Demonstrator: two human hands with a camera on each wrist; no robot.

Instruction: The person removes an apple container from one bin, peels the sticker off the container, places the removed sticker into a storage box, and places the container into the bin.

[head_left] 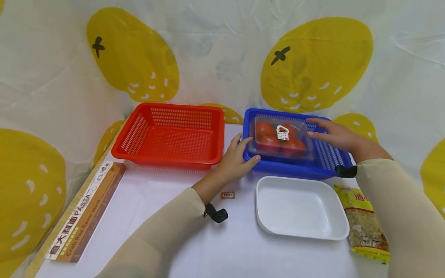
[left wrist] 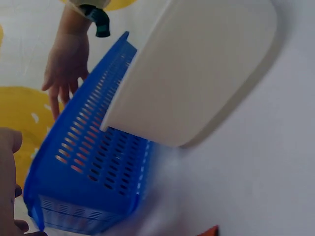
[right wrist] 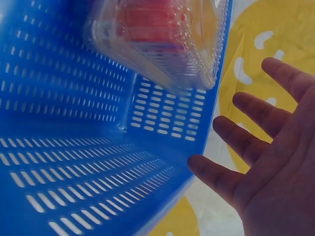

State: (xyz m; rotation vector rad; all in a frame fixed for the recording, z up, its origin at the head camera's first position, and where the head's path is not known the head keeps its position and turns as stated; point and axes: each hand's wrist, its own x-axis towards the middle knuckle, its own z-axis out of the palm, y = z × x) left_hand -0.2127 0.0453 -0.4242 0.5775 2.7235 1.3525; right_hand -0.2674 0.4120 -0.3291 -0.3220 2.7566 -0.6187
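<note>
A clear plastic box of tomatoes [head_left: 267, 142] with a white label lies in the left part of the blue basket [head_left: 292, 168]. My left hand [head_left: 235, 160] is at the basket's left rim, fingers spread and thumb out to the right. Over the basket's right side reaches my right hand [head_left: 333, 136], its fingers pointing toward the box. In the right wrist view those fingers [right wrist: 241, 140] are spread beside the blue rim and hold nothing. The left wrist view catches only a sliver of the left hand [left wrist: 7, 172] at its edge.
An empty red basket [head_left: 180, 160] stands left of the blue one. In front of the blue basket sits a white tray [head_left: 302, 208], with a yellow food bag [head_left: 366, 227] partly behind the right sleeve. A small orange packet [head_left: 228, 195] and a long pasta box [head_left: 87, 212] lie on the table.
</note>
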